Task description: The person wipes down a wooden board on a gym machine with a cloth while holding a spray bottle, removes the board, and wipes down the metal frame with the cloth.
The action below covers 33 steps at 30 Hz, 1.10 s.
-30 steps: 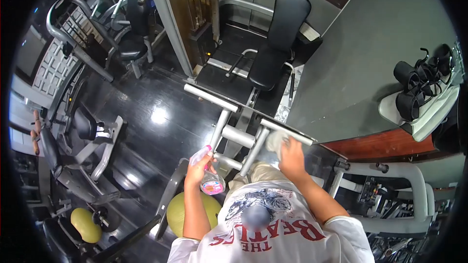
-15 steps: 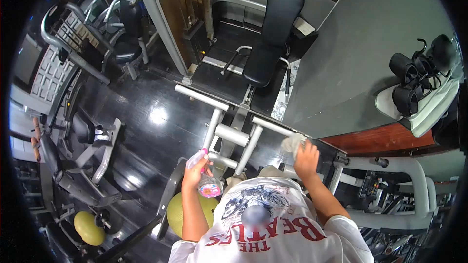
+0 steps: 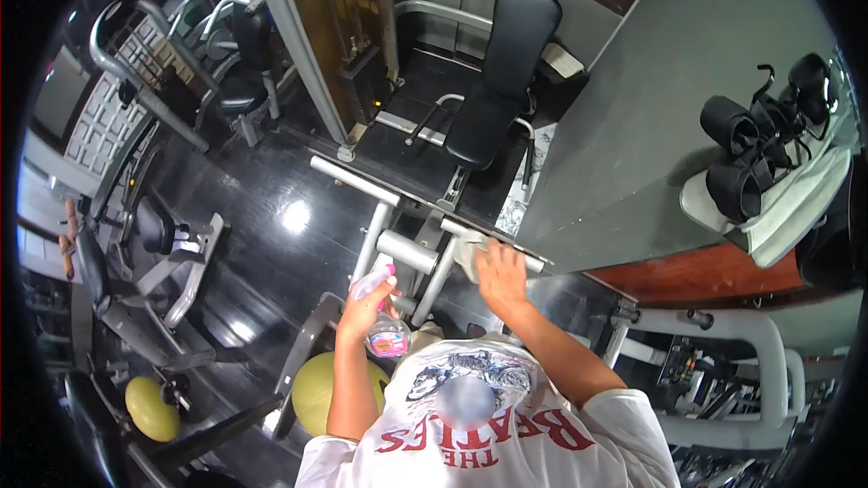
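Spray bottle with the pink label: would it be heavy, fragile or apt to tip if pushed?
The spray bottle is probably fairly light, since the left grip alone holds it; its fill is unclear. Its clear body looks like plastic, so breaking seems unlikely. Standing, it may tip, being taller than wide.

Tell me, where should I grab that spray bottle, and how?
Probably grip the spray bottle just below its pink-tipped spray head, coming from the person's left, as the left hand does: the labelled body looks wider below that grip.
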Each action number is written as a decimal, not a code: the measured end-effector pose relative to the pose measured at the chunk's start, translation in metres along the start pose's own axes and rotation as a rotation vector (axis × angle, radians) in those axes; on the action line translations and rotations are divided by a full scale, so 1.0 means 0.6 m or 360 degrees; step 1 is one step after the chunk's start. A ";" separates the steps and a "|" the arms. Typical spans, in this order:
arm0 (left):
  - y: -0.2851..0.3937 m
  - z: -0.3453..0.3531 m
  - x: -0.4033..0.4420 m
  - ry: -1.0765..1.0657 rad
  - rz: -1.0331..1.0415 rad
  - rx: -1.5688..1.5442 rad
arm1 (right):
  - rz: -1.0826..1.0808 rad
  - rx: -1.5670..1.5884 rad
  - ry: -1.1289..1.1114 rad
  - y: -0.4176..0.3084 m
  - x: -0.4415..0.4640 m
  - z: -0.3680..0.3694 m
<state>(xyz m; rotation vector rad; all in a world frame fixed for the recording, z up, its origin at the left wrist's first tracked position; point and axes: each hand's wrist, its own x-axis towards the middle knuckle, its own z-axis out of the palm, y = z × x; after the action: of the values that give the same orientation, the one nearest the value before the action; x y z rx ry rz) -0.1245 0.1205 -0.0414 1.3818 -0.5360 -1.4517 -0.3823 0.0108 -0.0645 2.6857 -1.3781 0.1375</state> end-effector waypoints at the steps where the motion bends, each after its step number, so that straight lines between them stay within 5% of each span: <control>1: -0.009 0.005 -0.004 0.0011 -0.0012 -0.0023 | 0.0050 -0.0030 -0.0080 0.018 -0.022 -0.006; 10: -0.064 0.032 -0.059 0.0138 -0.0025 0.0019 | 0.0447 0.0225 -0.0265 0.136 -0.184 -0.042; 14: -0.080 0.030 -0.099 0.0180 0.0027 -0.0009 | 0.0032 0.0611 -0.0170 0.085 -0.123 -0.104; 21: -0.107 0.054 -0.172 0.0394 0.0065 -0.0045 | -0.0755 -0.0220 0.0570 0.017 0.062 -0.008; 33: -0.208 0.084 -0.199 0.0467 -0.0036 -0.0263 | -0.0656 -0.0206 -0.0134 0.186 -0.102 -0.077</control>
<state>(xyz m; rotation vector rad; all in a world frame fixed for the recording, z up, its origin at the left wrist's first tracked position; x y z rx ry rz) -0.2364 0.2561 -0.0799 1.4385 -0.2086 -1.2515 -0.5100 0.0024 -0.0196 2.8195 -0.7907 -0.1003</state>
